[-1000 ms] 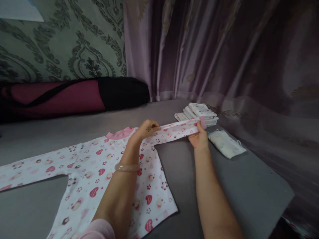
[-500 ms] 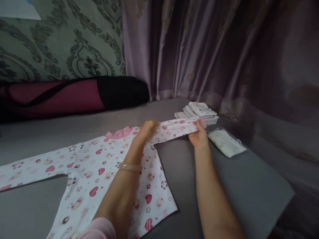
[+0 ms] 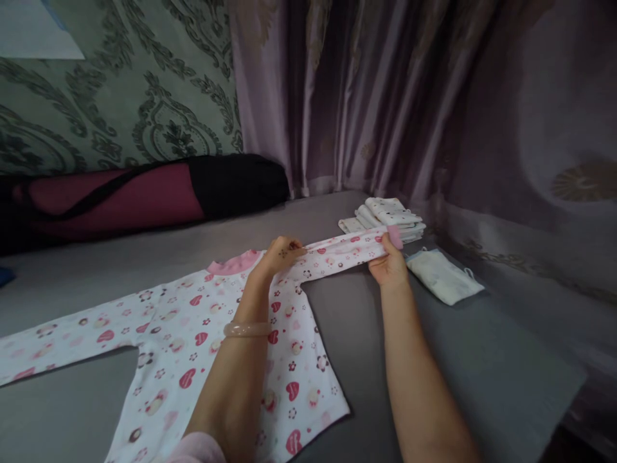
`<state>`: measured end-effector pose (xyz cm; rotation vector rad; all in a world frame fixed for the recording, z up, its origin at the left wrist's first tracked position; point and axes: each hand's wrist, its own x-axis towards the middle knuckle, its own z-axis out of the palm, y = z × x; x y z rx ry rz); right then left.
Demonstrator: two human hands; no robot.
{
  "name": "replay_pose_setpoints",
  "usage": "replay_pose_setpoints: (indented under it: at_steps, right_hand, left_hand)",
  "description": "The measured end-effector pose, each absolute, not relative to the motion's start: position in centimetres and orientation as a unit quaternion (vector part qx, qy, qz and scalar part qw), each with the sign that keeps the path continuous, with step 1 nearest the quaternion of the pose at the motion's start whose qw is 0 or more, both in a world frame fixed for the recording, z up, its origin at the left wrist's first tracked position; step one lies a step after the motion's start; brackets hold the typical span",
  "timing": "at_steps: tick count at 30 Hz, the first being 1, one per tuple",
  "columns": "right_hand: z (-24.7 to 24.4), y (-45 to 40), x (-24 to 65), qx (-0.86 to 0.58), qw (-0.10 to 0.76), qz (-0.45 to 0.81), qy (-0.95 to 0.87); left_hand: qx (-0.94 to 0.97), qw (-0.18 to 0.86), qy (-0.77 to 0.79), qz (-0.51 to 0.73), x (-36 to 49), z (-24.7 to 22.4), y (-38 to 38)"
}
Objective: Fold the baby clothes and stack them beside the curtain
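A white long-sleeved child's shirt (image 3: 178, 334) with pink hearts, flowers and a pink collar lies spread out on a grey surface. My left hand (image 3: 284, 252), with a bangle on the wrist, pinches the top edge of the right-hand sleeve near the shoulder. At the far end of that sleeve, my right hand (image 3: 389, 262) grips the fabric beside the pink cuff, thumb on top and fingers underneath. Between the two hands the sleeve is stretched out straight. The other sleeve reaches out to the left edge of the view.
Folded white cloths (image 3: 385, 215) are stacked behind the cuff. A cream folded cloth or pouch (image 3: 446, 276) lies right of my right hand. A long maroon and black bag (image 3: 120, 199) rests along the patterned wall. Purple curtains (image 3: 337, 96) hang behind.
My left hand has shifted slightly left and its fingers now pinch the sleeve's upper edge, where a crease shows. The right hand keeps its hold by the cuff. The view has shifted slightly.
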<state>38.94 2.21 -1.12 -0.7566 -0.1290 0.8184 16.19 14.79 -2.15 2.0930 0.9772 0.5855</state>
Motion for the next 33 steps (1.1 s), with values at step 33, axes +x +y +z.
replay_pose_setpoints:
  at_steps: [33]
  right_hand:
    - [-1.0, 2.2, 39.8, -0.537, 0.753, 0.377, 0.052]
  left_hand:
    - [0.735, 0.323, 0.424, 0.418, 17.4, -3.5, 15.2]
